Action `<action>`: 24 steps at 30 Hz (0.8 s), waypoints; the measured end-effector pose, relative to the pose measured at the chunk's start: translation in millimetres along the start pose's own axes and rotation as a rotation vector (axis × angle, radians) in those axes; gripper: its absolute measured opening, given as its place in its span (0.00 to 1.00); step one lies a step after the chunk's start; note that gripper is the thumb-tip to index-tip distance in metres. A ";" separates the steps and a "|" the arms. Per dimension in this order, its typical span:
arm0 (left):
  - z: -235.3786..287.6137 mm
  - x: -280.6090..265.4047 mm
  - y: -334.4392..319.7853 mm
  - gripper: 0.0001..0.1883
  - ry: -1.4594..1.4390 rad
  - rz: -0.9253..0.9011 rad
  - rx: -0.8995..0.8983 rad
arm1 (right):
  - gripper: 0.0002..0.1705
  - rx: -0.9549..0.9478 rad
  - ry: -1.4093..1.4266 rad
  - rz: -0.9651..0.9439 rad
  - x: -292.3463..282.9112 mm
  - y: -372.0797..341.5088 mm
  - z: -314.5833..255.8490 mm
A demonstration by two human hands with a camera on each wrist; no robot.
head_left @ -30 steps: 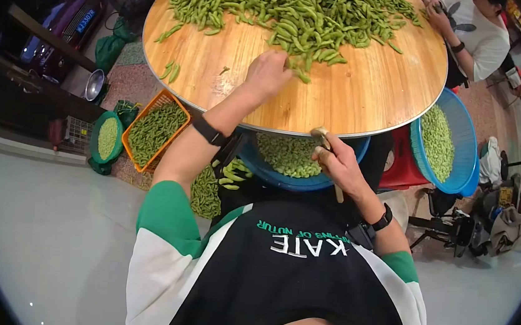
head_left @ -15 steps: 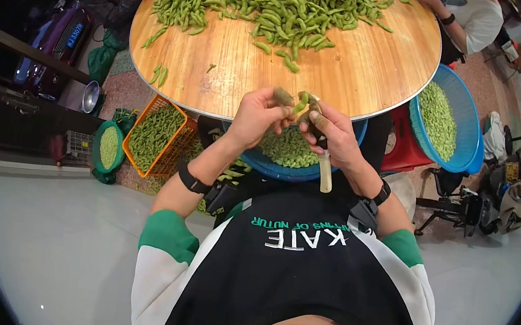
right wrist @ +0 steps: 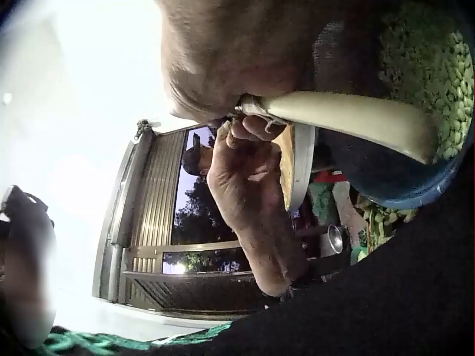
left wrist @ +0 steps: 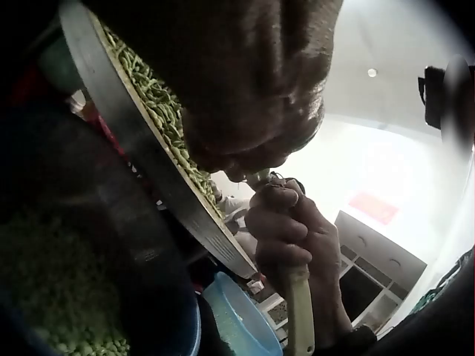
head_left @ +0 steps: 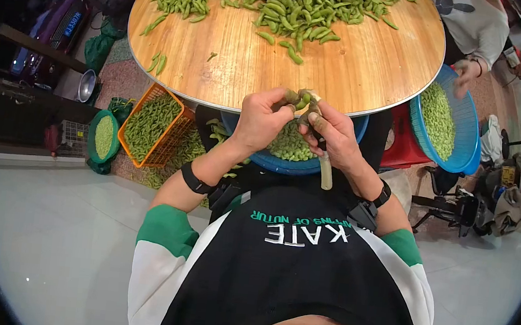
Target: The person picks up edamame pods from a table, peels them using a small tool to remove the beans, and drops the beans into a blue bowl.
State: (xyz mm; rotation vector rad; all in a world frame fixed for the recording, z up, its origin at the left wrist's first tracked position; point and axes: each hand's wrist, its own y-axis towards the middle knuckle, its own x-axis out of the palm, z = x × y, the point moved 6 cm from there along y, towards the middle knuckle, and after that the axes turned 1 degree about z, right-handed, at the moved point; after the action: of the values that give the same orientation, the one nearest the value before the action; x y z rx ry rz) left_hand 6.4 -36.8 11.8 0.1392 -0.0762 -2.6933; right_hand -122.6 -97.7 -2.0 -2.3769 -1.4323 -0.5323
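My left hand (head_left: pixel 263 120) pinches a green bean pod (head_left: pixel 304 98) between thumb and fingers, just past the table's near edge. Close beside it, my right hand (head_left: pixel 337 138) grips a tool with a pale handle (head_left: pixel 326 174); that handle sticks out below the fist, and the tool's working end is hidden by the fingers. The fingertips of both hands look dark and grey-green. Below the hands, shelled beans (head_left: pixel 292 143) fill a blue basin (head_left: pixel 282 166). Ahead, a large heap of pods (head_left: pixel 282 5) covers the far part of the round wooden table (head_left: pixel 219 74).
An orange crate of pods (head_left: pixel 178 139) and a green basket of shelled beans (head_left: pixel 92 143) stand at left. At right, another person's hand (head_left: pixel 466 74) is over a blue basket (head_left: pixel 469 132), near a red stool (head_left: pixel 405 142). A few pods (head_left: pixel 161 64) lie apart on the table.
My left hand came back from the heap to meet my right hand, bringing a pod. My right hand stayed near the table edge. The person at right lowered a hand to the blue basket.
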 end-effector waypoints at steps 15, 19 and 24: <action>-28.9 14.5 0.9 0.06 -0.722 -0.268 -0.438 | 0.17 0.152 0.379 0.018 1.0 -7.8 2.3; -29.1 23.2 -4.6 0.08 -0.981 -0.331 -0.595 | 0.18 0.217 0.697 -0.122 9.9 -9.7 4.2; -18.7 16.3 -2.8 0.07 -0.447 -0.272 -0.279 | 0.21 0.226 0.764 -0.084 3.8 -8.2 8.2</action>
State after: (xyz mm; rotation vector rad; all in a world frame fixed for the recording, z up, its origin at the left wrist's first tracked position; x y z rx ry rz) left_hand -7.3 -41.9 -8.4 -0.5771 0.1967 -2.9168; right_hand -127.0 -87.5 -6.9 -1.6535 -1.1485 -1.0845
